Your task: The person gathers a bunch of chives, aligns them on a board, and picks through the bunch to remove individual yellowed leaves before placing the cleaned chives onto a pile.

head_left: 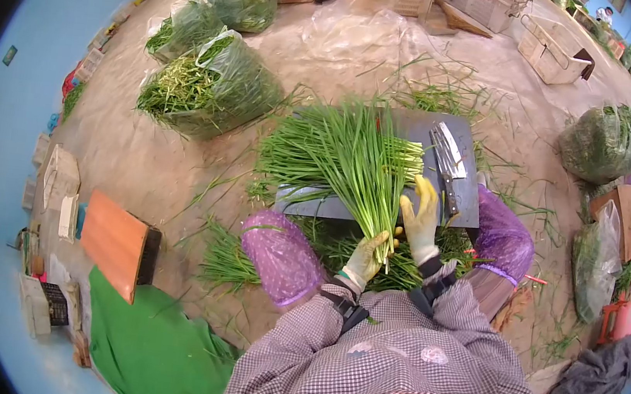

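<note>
My left hand (367,259), in a pale glove, is closed round the white stem ends of a bunch of garlic chives (371,176). The bunch's green leaves fan forward over a grey board (468,203). Beneath it on the board lies a pile of more chives (298,147), its cut ends toward the right. My right hand (423,219), gloved with yellow fingers, is raised just right of the held stems. Its fingers are apart and nothing shows in them. Two knives (448,161) with dark handles lie on the board's right side, beyond my right hand.
Bags of greens (215,84) stand at the far left, and another bag (606,141) at the right. Loose chives (230,261) lie on the floor by my purple-covered knee (281,255). An orange-topped stool (114,244) stands left. Crates (554,49) line the back.
</note>
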Available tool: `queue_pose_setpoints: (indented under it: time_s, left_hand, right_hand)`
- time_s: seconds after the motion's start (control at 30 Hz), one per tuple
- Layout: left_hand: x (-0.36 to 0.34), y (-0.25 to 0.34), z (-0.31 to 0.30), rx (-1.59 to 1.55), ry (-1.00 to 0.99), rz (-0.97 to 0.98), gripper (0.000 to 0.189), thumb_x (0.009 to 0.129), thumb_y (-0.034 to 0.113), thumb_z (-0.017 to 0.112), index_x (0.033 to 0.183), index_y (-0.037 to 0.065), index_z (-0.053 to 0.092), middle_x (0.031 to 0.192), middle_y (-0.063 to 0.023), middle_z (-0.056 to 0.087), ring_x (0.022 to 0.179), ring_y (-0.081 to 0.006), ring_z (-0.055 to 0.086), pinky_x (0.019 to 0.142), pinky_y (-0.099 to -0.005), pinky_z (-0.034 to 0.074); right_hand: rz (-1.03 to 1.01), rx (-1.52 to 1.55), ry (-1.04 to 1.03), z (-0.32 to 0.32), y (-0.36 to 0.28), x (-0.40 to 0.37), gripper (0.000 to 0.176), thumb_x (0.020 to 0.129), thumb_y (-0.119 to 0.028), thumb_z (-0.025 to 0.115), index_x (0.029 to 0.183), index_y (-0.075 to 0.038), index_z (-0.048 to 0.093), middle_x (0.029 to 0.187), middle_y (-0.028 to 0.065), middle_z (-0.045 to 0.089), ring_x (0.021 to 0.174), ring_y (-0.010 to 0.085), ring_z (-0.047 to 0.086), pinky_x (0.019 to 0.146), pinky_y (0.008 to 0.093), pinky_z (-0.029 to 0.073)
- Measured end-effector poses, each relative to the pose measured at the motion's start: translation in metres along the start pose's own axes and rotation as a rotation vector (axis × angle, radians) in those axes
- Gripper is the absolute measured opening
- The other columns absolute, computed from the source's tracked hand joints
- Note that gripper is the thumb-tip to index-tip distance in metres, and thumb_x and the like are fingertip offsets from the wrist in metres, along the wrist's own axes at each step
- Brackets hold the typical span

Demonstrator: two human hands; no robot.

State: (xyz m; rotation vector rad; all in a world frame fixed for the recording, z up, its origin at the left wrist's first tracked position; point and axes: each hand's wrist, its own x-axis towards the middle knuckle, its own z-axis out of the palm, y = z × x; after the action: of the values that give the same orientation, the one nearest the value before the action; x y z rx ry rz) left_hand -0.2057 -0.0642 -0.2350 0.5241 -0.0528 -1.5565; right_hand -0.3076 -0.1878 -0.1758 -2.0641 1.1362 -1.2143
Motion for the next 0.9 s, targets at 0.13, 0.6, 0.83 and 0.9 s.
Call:
queue_pose_setpoints:
  time_s: [0.13, 0.6, 0.83, 0.9]
  left_hand:
    - [-0.001, -0.001, -0.002, 0.063, 0.035, 0.025, 0.035, 0.098, 0.013, 0.062, 0.129, -0.003, 0.057, 0.121, -0.0163, 0.068, 0.088, -0.0199, 0.07, 0.071, -0.0288, 0.061]
    - [-0.003, -0.001, -0.007, 0.123, 0.083, -0.02, 0.023, 0.097, 0.018, 0.066, 0.114, 0.002, 0.063, 0.103, -0.009, 0.071, 0.078, -0.0161, 0.066, 0.067, -0.0296, 0.057]
    - [-0.003, -0.004, -0.01, 0.081, 0.126, -0.012, 0.028, 0.095, 0.015, 0.068, 0.116, -0.003, 0.062, 0.105, -0.0142, 0.07, 0.082, -0.0204, 0.068, 0.071, -0.0316, 0.06]
    - [-0.003, -0.004, -0.017, 0.07, 0.093, -0.017, 0.028, 0.095, 0.015, 0.068, 0.116, -0.003, 0.062, 0.106, -0.0146, 0.07, 0.085, -0.0212, 0.069, 0.073, -0.0317, 0.06]
  right_hand:
    - [-0.192, -0.253, -0.2, 0.006, -0.007, 0.065, 0.048, 0.085, -0.022, 0.073, 0.131, -0.016, 0.062, 0.12, 0.0121, 0.059, 0.114, 0.0301, 0.056, 0.101, 0.0426, 0.042]
    - [0.085, 0.044, -0.3, 0.006, 0.022, 0.144, 0.018, 0.094, -0.024, 0.064, 0.104, -0.01, 0.063, 0.091, 0.0122, 0.068, 0.079, 0.0324, 0.066, 0.074, 0.0396, 0.052]
    - [-0.295, -0.901, -0.597, 0.042, 0.018, 0.097, 0.024, 0.086, -0.029, 0.071, 0.1, -0.011, 0.066, 0.092, 0.0124, 0.066, 0.083, 0.0297, 0.068, 0.076, 0.0419, 0.054]
    - [-0.228, -0.858, -0.472, 0.047, 0.028, 0.11, 0.021, 0.085, -0.027, 0.072, 0.097, -0.01, 0.067, 0.091, 0.012, 0.066, 0.081, 0.0288, 0.068, 0.074, 0.0398, 0.055]
